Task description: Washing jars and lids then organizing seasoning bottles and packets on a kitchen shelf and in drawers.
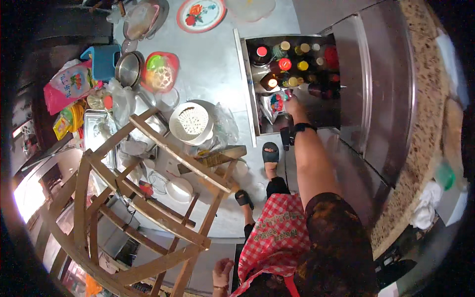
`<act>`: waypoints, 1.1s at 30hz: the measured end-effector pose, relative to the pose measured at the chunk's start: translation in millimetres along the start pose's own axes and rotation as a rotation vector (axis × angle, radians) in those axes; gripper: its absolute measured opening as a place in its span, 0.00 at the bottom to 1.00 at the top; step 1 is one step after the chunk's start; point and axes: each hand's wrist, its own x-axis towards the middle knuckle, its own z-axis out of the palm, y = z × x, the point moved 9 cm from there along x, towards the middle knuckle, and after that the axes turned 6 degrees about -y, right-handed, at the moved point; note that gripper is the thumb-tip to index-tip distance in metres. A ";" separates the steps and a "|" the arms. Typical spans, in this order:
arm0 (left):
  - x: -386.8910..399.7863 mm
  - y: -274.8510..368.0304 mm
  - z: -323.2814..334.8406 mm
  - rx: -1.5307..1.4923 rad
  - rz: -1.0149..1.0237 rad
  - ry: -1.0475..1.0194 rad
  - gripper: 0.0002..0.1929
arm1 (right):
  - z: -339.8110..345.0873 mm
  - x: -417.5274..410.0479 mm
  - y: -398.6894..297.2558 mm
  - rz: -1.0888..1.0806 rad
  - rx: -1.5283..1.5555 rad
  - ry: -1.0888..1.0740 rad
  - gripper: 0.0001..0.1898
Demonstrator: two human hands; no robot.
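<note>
My right hand (293, 105) reaches down into an open drawer (248, 89) of bottles. It is at a shiny plastic packet (272, 105) with red and blue on it, its fingertips by a small purplish item (288, 94). Whether the fingers grip either one is too small to tell. Upright bottles fill the far part of the drawer, among them a dark red-capped bottle (261, 52) and a yellow-capped bottle (303, 65). Low beside my red checked apron (276, 230), my left hand (222, 268) hangs with its fingers loosely bent and touches nothing visible.
A wooden frame (167, 222) rises at the left. On the floor behind it are a white colander (191, 123), a red basket (161, 72), steel pans (128, 68) and plastic bags (124, 100). A speckled stone countertop (426, 111) curves along the right.
</note>
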 end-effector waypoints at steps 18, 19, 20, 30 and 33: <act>-0.4 55.3 20.6 0.019 0.031 -0.096 0.14 | -21.7 -117.0 -112.2 -0.107 0.416 -0.528 0.40; -4.0 54.3 18.7 -0.007 0.048 -0.113 0.14 | -29.8 -125.6 -115.7 -0.158 0.374 -0.368 0.36; -2.3 68.2 31.1 0.037 0.069 -0.218 0.14 | -22.3 -102.5 -69.3 -0.137 0.439 -0.167 0.29; -32.1 93.1 9.8 0.082 0.446 -0.489 0.09 | -77.1 -350.6 -71.5 -0.130 0.548 -0.001 0.15; -40.9 93.2 13.0 0.205 0.528 -0.598 0.09 | -68.3 -430.3 -30.9 -0.174 1.016 0.073 0.11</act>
